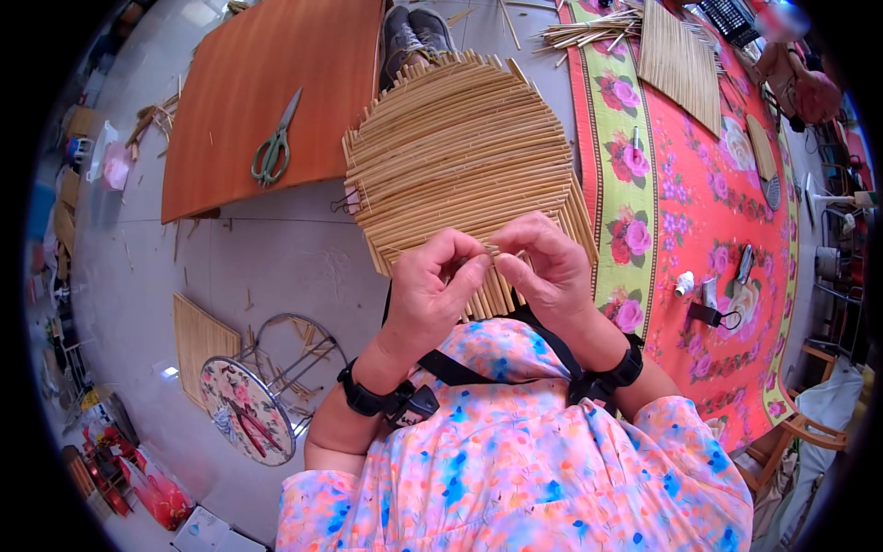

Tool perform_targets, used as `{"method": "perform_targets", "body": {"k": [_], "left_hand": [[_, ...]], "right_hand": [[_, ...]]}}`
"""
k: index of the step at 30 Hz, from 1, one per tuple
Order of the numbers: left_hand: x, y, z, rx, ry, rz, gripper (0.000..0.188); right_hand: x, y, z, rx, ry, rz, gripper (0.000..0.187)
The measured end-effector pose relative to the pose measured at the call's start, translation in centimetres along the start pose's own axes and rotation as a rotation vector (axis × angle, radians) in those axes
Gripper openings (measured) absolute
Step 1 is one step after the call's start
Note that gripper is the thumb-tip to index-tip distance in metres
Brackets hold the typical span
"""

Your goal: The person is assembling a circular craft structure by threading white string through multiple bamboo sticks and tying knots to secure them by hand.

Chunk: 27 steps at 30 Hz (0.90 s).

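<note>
Round straw mat (460, 147) on lap, left hand (432, 290), right hand (552, 271) pinching its edge

The person wears a garment with short sleeves in pink, with blue, orange and white flower spots. Black straps cross the chest. A black band sits on each wrist, and grey shoes (416, 37) are on the feet, far ahead.

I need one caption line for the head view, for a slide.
Both hands, left hand and right hand, pinch the near edge of a round straw mat.
</note>
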State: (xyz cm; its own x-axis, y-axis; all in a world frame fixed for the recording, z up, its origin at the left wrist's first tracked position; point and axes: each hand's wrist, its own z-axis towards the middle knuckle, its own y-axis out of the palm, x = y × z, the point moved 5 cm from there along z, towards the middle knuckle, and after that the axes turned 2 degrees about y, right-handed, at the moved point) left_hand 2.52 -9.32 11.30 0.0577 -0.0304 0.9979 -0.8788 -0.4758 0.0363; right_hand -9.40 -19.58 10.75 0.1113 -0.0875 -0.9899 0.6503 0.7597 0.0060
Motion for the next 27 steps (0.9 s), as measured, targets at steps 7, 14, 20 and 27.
{"method": "perform_targets", "body": {"k": [7, 14, 20, 27], "left_hand": [[-0.3, 0.6, -0.1, -0.014, -0.007, -0.017, 0.007], [0.4, -0.6, -0.1, 0.092, 0.028, 0.051, 0.008], [0.7, -0.6, -0.1, 0.114, 0.116, 0.080, 0.008], [3.2, -0.8, -0.3, 0.208, 0.287, 0.382, 0.006]], "right_hand": [[-0.7, 0.0, 0.1, 0.052, -0.044, -0.254, 0.009], [1.9, -1.3, -0.5, 0.215, 0.130, -0.062, 0.012], [0.1, 1.6, 0.0, -0.062, 0.010, -0.243, 0.016], [-0.6, 1.3, 0.3, -0.011, 0.002, -0.284, 0.009]]}}
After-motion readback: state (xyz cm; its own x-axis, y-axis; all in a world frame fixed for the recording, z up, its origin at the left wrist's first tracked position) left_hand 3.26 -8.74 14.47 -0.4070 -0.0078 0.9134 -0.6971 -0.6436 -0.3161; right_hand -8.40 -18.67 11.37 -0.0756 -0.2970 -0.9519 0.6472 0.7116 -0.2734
